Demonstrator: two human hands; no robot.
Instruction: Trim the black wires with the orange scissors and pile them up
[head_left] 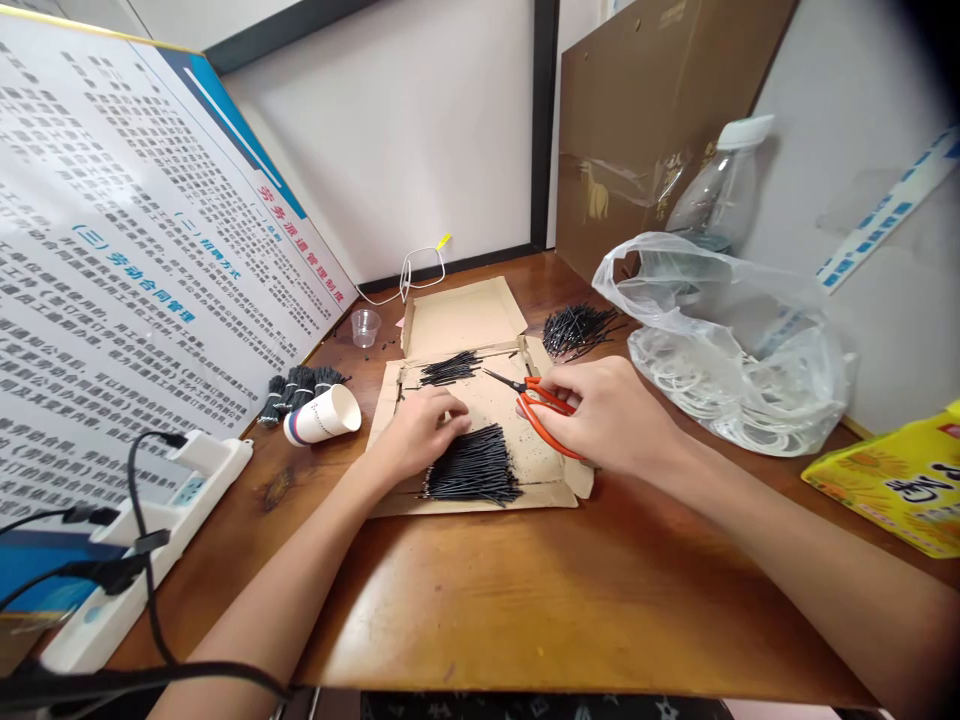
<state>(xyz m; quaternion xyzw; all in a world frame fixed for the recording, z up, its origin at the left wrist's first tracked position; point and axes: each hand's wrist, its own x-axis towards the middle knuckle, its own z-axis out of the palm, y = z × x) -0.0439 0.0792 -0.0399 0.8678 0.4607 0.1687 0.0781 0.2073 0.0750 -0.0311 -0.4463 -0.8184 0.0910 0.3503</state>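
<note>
- Both hands are apart from each other, as I see them over my feed, one at each side of the cardboard (465, 315).
- Right hand (609, 412), over the cardboard's right edge, is clamped around the orange handles of the snips (533, 384); the dark blades point left over the cardboard.
- Left hand (424, 428) is on the cardboard's left part, fingers bent, just beside the large stack; I cannot tell whether the fingers pinch anything.
- The large stack (474, 465) of black wires lies side by side on the near part of the cardboard.
- A small stack (450, 368) of the same wires lies farther back on the cardboard, just beyond the left hand.
- Right of the cardboard's far part I see a loose heap (576, 330) of wires, criss-crossed.
- Left of the cardboard, bundles (300, 388) of wires lie behind a tipped paper cup (322, 415).
- Well right of the cardboard stands a plastic bag (739, 330) with white coils (739, 408) inside.
</note>
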